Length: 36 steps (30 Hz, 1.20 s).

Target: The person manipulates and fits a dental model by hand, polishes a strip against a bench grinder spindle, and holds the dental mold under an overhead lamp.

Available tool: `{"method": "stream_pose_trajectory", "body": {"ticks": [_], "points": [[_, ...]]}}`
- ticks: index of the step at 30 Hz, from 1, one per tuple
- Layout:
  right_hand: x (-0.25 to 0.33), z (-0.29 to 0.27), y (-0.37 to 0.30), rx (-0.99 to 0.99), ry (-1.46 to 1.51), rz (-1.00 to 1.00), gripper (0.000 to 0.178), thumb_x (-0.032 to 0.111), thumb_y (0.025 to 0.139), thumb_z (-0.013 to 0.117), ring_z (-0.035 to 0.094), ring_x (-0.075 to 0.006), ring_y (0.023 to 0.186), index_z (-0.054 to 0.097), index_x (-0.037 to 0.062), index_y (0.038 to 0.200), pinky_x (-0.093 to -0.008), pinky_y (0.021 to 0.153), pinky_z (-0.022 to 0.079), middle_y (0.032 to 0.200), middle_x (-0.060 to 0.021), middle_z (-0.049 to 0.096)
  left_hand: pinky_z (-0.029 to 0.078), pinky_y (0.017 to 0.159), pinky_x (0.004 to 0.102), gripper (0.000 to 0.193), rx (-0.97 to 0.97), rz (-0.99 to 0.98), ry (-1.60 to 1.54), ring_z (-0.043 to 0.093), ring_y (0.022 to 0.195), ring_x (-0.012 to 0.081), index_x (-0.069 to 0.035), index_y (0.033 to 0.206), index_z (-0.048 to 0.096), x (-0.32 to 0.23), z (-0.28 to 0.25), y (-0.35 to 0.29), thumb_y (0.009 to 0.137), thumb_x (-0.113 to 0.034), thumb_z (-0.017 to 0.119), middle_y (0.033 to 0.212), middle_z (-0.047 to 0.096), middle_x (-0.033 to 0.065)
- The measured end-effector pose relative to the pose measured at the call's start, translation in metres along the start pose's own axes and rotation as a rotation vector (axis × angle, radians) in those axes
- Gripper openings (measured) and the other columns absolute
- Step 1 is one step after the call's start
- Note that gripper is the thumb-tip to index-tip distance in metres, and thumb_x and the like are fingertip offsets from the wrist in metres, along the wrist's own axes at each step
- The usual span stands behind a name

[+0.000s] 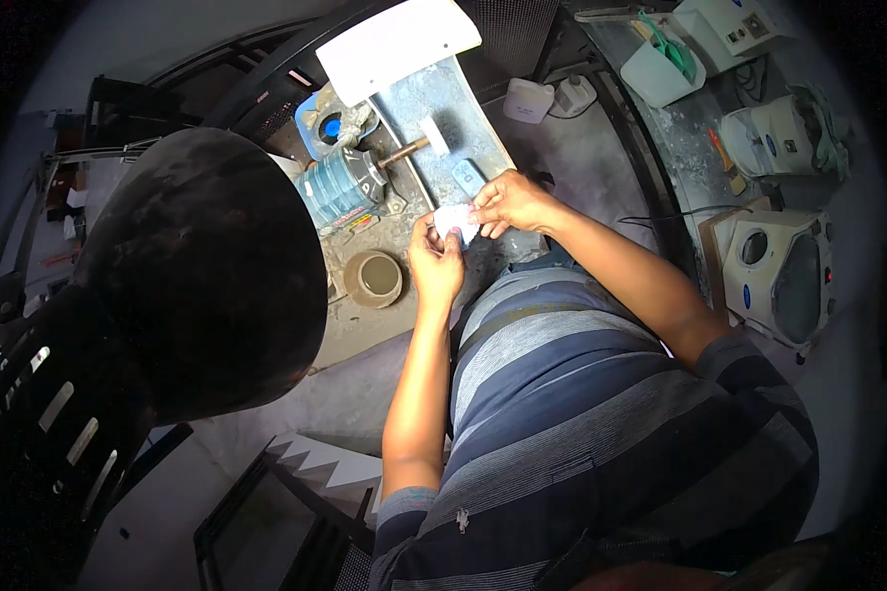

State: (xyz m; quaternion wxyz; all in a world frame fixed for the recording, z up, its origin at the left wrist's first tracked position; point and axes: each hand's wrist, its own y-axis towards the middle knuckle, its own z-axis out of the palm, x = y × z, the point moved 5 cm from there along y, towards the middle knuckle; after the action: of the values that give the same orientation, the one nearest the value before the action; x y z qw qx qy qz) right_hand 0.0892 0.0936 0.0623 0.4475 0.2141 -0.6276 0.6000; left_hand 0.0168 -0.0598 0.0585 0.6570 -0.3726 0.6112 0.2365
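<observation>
Both hands meet over the front of the workbench, around a small white piece (453,222) with an uneven outline. Its exact kind is too small to make out. My left hand (436,264) grips it from the near left side, thumb on top. From the right, my right hand (515,204) pinches its edge with thumb and fingertips. Just beyond them a flat blue-grey block (468,177) lies in the metal tray (414,98). A bench motor (337,187) points its shaft over that tray, with a white wheel (434,136) at the end.
A brown bowl (350,278) with greyish contents stands left of my hands. The large black lamp shade (207,276) fills the left side. A white cover (399,47) rises behind the tray. White machines (774,271) stand at the right, near a white bin (660,77).
</observation>
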Motion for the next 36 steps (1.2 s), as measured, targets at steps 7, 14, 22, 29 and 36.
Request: {"method": "stream_pose_trajectory", "body": {"ticks": [7, 14, 22, 29, 36], "points": [[0.003, 0.002, -0.007, -0.057, -0.04, -0.031, 0.022, 0.01, 0.084, 0.073, 0.07, -0.0229, 0.064, 0.067, -0.0108, 0.091, -0.0301, 0.053, 0.058, 0.079, -0.0174, 0.069, 0.042, 0.05, 0.0217, 0.022, -0.032, 0.121, 0.047, 0.056, 0.06, 0.0081, 0.001, 0.112, 0.053, -0.011, 0.004, -0.003, 0.09, 0.003, 0.055, 0.077, 0.064, 0.0072], [0.003, 0.014, -0.016, -0.066, -0.154, -0.017, 0.022, 0.008, 0.085, 0.071, 0.069, -0.0224, 0.057, 0.063, -0.0075, 0.072, -0.0319, 0.046, 0.056, 0.063, -0.0183, 0.066, 0.051, 0.069, 0.0346, 0.027, -0.088, 0.166, 0.237, 0.067, 0.077, 0.02, 0.005, 0.113, 0.057, -0.023, 0.01, -0.024, 0.086, 0.0, 0.054, 0.085, 0.068, 0.0172], [0.035, 0.035, -0.058, 0.116, -0.05, -0.115, 0.027, 0.016, 0.094, 0.061, 0.07, -0.0223, 0.061, 0.064, -0.0082, 0.082, -0.0304, 0.051, 0.058, 0.07, -0.0169, 0.067, 0.046, 0.07, 0.0287, 0.047, -0.028, 0.393, -0.107, 0.056, 0.077, 0.0142, 0.003, 0.105, 0.059, -0.058, 0.003, -0.024, 0.098, -0.039, 0.04, 0.09, 0.06, 0.0079], [0.061, 0.034, -0.09, 0.083, -0.244, -0.112, 0.03, 0.018, 0.095, 0.059, 0.057, -0.0116, 0.041, 0.064, -0.004, 0.076, -0.0248, 0.038, 0.046, 0.056, -0.0087, 0.061, 0.042, 0.062, 0.0223, 0.033, -0.026, 0.232, -0.133, 0.053, 0.067, 0.0086, 0.005, 0.096, 0.061, -0.107, 0.015, -0.041, 0.102, -0.021, 0.041, 0.077, 0.06, 0.0043], [0.056, 0.043, -0.101, 0.051, -0.258, -0.02, 0.027, 0.02, 0.093, 0.062, 0.059, -0.0125, 0.044, 0.067, -0.0025, 0.079, -0.0267, 0.041, 0.049, 0.057, -0.0076, 0.06, 0.043, 0.054, 0.0262, 0.032, -0.105, 0.319, -0.141, 0.052, 0.058, 0.0101, 0.005, 0.094, 0.061, -0.09, 0.012, -0.053, 0.1, -0.018, 0.04, 0.068, 0.06, 0.006]]}}
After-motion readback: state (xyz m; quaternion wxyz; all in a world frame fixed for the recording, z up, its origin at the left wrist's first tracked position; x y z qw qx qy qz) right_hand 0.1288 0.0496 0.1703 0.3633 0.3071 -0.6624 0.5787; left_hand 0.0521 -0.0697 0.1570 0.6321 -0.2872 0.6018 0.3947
